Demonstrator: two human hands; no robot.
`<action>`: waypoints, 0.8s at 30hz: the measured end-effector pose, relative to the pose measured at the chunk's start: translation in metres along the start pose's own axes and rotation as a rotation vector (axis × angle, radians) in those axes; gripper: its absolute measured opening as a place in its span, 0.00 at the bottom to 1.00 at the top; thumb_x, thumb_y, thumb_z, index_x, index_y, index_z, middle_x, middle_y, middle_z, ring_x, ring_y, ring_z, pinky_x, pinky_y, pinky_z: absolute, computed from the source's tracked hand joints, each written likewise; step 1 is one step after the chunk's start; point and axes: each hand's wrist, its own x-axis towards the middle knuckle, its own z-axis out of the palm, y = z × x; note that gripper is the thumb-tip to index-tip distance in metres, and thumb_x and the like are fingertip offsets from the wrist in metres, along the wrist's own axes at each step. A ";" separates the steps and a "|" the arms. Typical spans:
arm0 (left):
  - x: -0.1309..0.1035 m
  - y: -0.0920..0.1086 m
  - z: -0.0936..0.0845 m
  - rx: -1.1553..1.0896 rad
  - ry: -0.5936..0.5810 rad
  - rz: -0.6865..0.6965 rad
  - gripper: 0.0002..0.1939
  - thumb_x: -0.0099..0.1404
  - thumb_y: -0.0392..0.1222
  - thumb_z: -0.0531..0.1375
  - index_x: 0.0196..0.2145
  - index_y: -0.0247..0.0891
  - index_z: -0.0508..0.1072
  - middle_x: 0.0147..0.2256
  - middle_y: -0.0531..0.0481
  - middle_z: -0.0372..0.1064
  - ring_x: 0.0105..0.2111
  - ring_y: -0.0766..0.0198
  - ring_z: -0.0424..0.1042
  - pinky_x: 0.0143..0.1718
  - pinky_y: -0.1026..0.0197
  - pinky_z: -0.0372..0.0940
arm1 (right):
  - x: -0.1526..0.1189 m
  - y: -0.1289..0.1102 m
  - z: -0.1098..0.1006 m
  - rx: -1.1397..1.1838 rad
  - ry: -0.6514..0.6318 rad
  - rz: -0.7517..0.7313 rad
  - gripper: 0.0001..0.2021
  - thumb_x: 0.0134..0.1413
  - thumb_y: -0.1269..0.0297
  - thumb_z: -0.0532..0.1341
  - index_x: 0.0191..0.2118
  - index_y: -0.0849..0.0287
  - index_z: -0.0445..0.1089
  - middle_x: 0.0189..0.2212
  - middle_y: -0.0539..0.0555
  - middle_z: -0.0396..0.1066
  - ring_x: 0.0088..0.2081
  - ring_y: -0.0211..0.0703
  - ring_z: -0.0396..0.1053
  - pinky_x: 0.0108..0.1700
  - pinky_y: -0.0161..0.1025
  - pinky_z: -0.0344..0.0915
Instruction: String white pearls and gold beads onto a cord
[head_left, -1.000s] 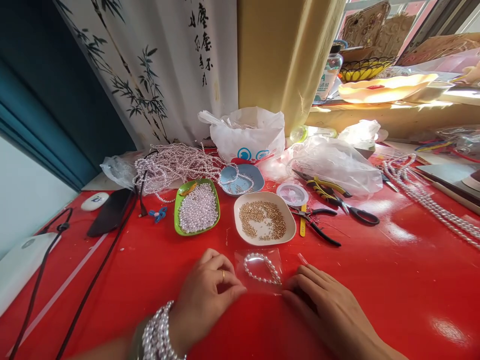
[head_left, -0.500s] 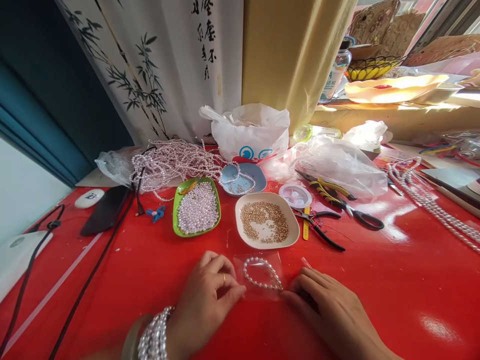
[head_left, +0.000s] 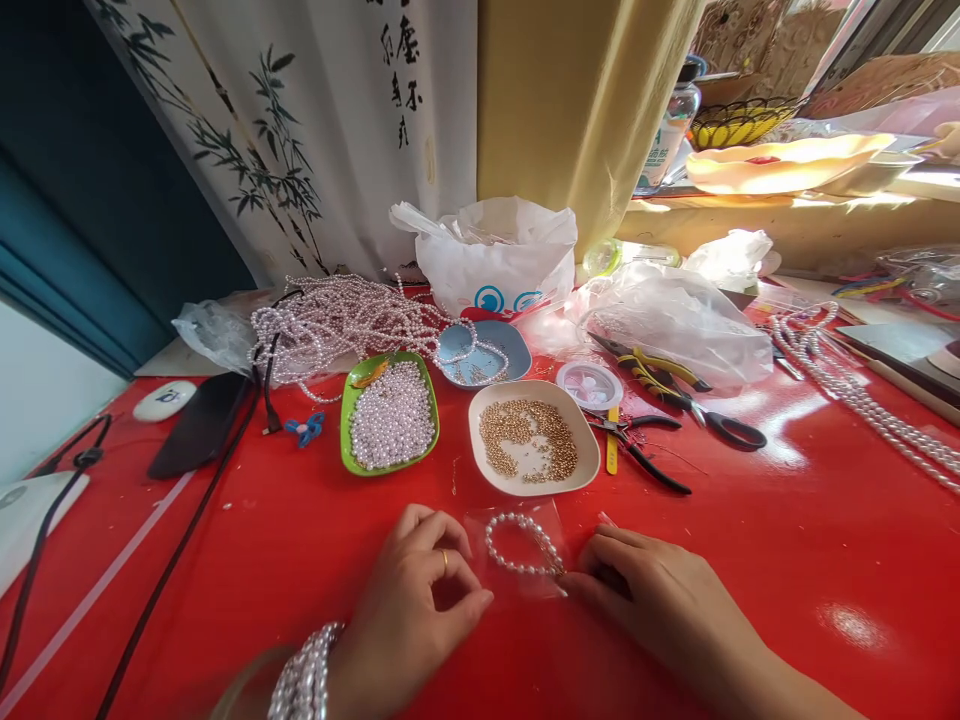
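Note:
A pearl bracelet (head_left: pixel 491 548) with a gold-coloured end lies in a loop inside a small clear plastic bag (head_left: pixel 477 530), flat in front of me. My left hand (head_left: pixel 431 590) rests at the bag's left edge, fingers bent, with a gap between thumb and forefinger. It wears a gold ring and several strands of shiny beads (head_left: pixel 304 675) at the wrist. On the bag's right side is my right hand (head_left: pixel 645 580), fingers curled and thumb tip at the bag's lower right corner. A small pale piece shows by its fingertips; what it is, I cannot tell.
Beyond my hands stand a cream dish (head_left: pixel 480 470) of gold beads, a green dish (head_left: pixel 347 440) of pearls and a blue dish (head_left: pixel 517 350). Pliers (head_left: pixel 649 465) and scissors (head_left: pixel 731 430) lie right. Pearl strands (head_left: pixel 337 320) are heaped behind; a phone (head_left: pixel 199 425) and cables lie left.
The left thumb and forefinger have parted slightly. My right hand has shifted slightly, with its thumb still at the bag's corner. The camera view has shifted a little; the bracelet stays in the bag.

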 end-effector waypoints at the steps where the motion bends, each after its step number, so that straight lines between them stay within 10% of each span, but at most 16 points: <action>1: 0.000 0.001 -0.001 0.019 -0.008 -0.011 0.06 0.53 0.39 0.58 0.20 0.38 0.68 0.33 0.49 0.63 0.38 0.61 0.58 0.41 0.55 0.59 | 0.001 -0.001 -0.001 -0.004 -0.024 0.018 0.08 0.47 0.62 0.58 0.21 0.55 0.63 0.18 0.45 0.66 0.19 0.35 0.64 0.18 0.29 0.51; 15: 0.003 -0.002 0.000 0.116 0.066 -0.020 0.07 0.52 0.32 0.52 0.19 0.37 0.57 0.35 0.48 0.62 0.39 0.60 0.58 0.41 0.55 0.58 | -0.008 0.001 -0.002 0.091 0.066 0.025 0.07 0.47 0.61 0.59 0.25 0.57 0.61 0.19 0.46 0.65 0.20 0.34 0.63 0.21 0.29 0.57; 19: 0.003 -0.002 -0.001 0.051 0.116 -0.001 0.02 0.53 0.34 0.52 0.24 0.38 0.61 0.34 0.47 0.63 0.38 0.60 0.60 0.41 0.55 0.60 | -0.007 -0.005 -0.002 -0.059 0.313 -0.354 0.07 0.51 0.61 0.55 0.35 0.57 0.64 0.30 0.53 0.70 0.31 0.41 0.66 0.31 0.35 0.62; 24: 0.005 -0.014 0.007 0.010 0.136 0.075 0.06 0.50 0.34 0.53 0.29 0.39 0.67 0.35 0.47 0.65 0.39 0.59 0.63 0.41 0.56 0.61 | -0.001 -0.021 0.000 -0.295 0.275 -0.631 0.11 0.53 0.68 0.52 0.42 0.62 0.63 0.38 0.57 0.70 0.36 0.43 0.66 0.35 0.38 0.62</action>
